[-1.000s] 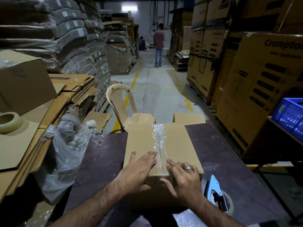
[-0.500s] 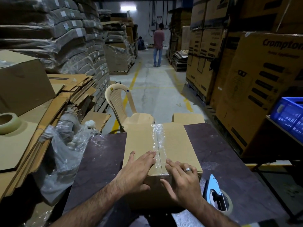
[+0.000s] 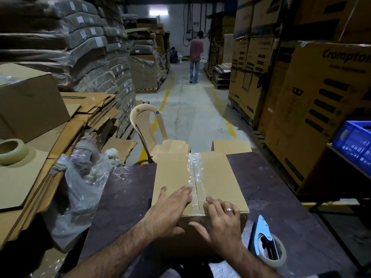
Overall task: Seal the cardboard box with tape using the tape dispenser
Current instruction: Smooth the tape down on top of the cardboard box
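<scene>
Warehouse aisle ahead; one dark table (image 3: 128, 197) beneath both hands carries one cardboard box (image 3: 220, 177) with a clear tape strip (image 3: 193, 173) along its seam. Left hand (image 3: 170, 209) and right hand (image 3: 222, 219) press flat, fingers spread, either side of the tape. One tape dispenser (image 3: 265, 243) lies just right of the right hand.

Both forearms ran off the bottom edge. Near end of the tape strip (image 3: 194, 177) sat partly under the left hand (image 3: 170, 209) and right hand (image 3: 220, 219); box (image 3: 218, 177) front face in shadow, its base hidden. Tape dispenser (image 3: 263, 237) blade not visible from here. Blue crate (image 3: 355, 145) and printed carton (image 3: 329, 109) cut by the right edge. Tape roll (image 3: 11, 151) clipped at left. Small figure (image 3: 173, 55) crouched at the far end too dim to make out
</scene>
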{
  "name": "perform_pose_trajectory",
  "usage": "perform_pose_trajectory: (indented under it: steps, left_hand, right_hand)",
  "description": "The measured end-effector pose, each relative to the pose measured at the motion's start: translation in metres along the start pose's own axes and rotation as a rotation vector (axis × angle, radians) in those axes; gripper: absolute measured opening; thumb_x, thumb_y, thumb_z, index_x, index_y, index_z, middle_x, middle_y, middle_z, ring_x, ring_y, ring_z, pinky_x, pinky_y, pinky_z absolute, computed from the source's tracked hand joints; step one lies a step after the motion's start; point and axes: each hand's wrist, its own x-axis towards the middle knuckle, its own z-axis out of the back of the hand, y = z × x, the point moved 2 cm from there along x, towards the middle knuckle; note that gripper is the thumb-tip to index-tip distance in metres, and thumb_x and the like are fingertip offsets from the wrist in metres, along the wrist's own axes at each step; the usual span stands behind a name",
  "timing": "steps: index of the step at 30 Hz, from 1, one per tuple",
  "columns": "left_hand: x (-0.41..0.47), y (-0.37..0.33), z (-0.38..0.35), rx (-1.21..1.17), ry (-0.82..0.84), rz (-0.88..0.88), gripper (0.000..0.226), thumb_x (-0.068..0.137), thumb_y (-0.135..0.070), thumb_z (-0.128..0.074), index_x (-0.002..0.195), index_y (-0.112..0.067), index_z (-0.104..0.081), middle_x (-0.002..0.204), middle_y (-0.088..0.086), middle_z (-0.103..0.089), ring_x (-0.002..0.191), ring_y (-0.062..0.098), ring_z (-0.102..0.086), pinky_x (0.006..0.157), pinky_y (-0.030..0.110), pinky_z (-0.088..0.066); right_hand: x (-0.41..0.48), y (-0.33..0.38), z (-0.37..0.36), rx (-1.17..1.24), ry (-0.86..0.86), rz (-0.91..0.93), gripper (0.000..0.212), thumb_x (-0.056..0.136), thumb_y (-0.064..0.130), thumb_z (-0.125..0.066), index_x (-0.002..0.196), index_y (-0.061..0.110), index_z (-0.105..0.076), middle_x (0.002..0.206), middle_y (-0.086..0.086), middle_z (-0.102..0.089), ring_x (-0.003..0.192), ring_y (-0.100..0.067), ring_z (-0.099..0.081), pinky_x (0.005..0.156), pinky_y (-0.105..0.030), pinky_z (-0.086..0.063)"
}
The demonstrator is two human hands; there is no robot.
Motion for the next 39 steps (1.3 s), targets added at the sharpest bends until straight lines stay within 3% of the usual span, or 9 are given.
perform_pose_trajectory:
  steps: [4,10,15,20,23,27,31,34,39]
  left_hand:
    - [0.001,0.0,0.0,0.005,0.001,0.003,0.093,0.08,-0.045,-0.071,0.149,-0.014,-0.016,0.162,0.0,0.007,0.149,0.014,0.006,0.116,0.059,-0.006]
    - [0.0,0.0,0.002,0.001,0.01,0.006,0.092,0.081,-0.044,-0.07,0.149,-0.015,-0.016,0.162,0.002,0.006,0.149,0.015,0.006,0.117,0.058,-0.005]
    - [0.001,0.001,0.002,-0.009,0.007,0.004,0.093,0.08,-0.044,-0.071,0.149,-0.015,-0.016,0.162,0.001,0.005,0.149,0.015,0.005,0.117,0.058,-0.005]
    - [0.001,0.004,0.001,-0.019,0.007,0.012,0.095,0.078,-0.047,-0.072,0.149,-0.015,-0.017,0.162,0.0,0.005,0.149,0.014,0.004,0.116,0.059,-0.005]
    - [0.001,0.004,0.002,-0.015,0.002,0.008,0.095,0.078,-0.047,-0.072,0.149,-0.016,-0.017,0.162,0.0,0.004,0.149,0.015,0.003,0.116,0.059,-0.005]
    - [0.001,0.004,0.002,-0.016,0.0,0.005,0.096,0.078,-0.048,-0.072,0.149,-0.016,-0.016,0.162,0.0,0.004,0.149,0.015,0.003,0.116,0.058,-0.005]
    - [0.002,0.003,0.002,-0.01,-0.003,0.01,0.097,0.077,-0.049,-0.072,0.149,-0.016,-0.016,0.162,0.0,0.003,0.149,0.015,0.002,0.116,0.058,-0.006]
    - [0.002,0.003,0.003,0.001,0.008,0.01,0.098,0.078,-0.05,-0.071,0.15,-0.015,-0.015,0.162,0.001,0.004,0.149,0.016,0.003,0.116,0.058,-0.007]
    - [0.003,0.003,0.0,0.01,0.008,0.005,0.099,0.078,-0.05,-0.07,0.15,-0.015,-0.013,0.162,0.0,0.006,0.149,0.015,0.004,0.115,0.058,-0.006]
  right_hand:
    - [-0.005,-0.002,-0.006,-0.005,0.022,0.026,0.079,0.058,0.078,-0.06,0.11,0.019,-0.053,0.117,-0.001,-0.067,0.106,-0.022,-0.056,0.09,-0.041,-0.034]
    - [0.017,-0.006,0.008,0.033,-0.114,0.105,0.057,0.075,0.074,-0.056,0.072,0.018,-0.063,0.09,0.002,-0.071,0.07,-0.019,-0.058,0.066,-0.034,-0.038]
    - [0.015,-0.005,0.01,0.118,-0.074,0.037,0.052,0.078,0.07,-0.057,0.072,0.019,-0.065,0.091,0.005,-0.071,0.071,-0.017,-0.06,0.067,-0.034,-0.043]
    - [0.025,-0.006,0.029,0.466,-0.001,-0.134,0.011,0.086,0.029,-0.062,0.093,0.021,-0.067,0.093,0.01,-0.071,0.075,-0.008,-0.063,0.067,-0.032,-0.052]
    - [0.028,-0.009,0.036,0.619,0.036,-0.258,0.04,0.074,-0.001,-0.049,0.108,0.013,-0.064,0.1,0.003,-0.07,0.089,-0.006,-0.064,0.08,-0.025,-0.054]
    - [0.029,-0.013,0.04,0.679,0.067,-0.221,0.051,0.071,-0.009,-0.041,0.112,0.012,-0.062,0.104,0.0,-0.07,0.096,-0.003,-0.064,0.088,-0.015,-0.051]
    - [0.038,-0.018,0.041,0.575,0.049,-0.167,0.057,0.065,-0.008,-0.046,0.114,0.016,-0.061,0.104,0.006,-0.07,0.096,-0.005,-0.062,0.081,-0.039,-0.054]
    - [0.038,-0.018,0.039,0.541,0.125,-0.086,0.054,0.072,0.0,-0.052,0.121,0.022,-0.055,0.101,0.01,-0.068,0.093,-0.007,-0.057,0.077,-0.043,-0.051]
    - [0.03,-0.012,0.032,0.249,0.193,0.067,0.046,0.082,0.059,-0.054,0.112,0.025,-0.058,0.106,0.014,-0.066,0.091,-0.012,-0.056,0.076,-0.037,-0.043]
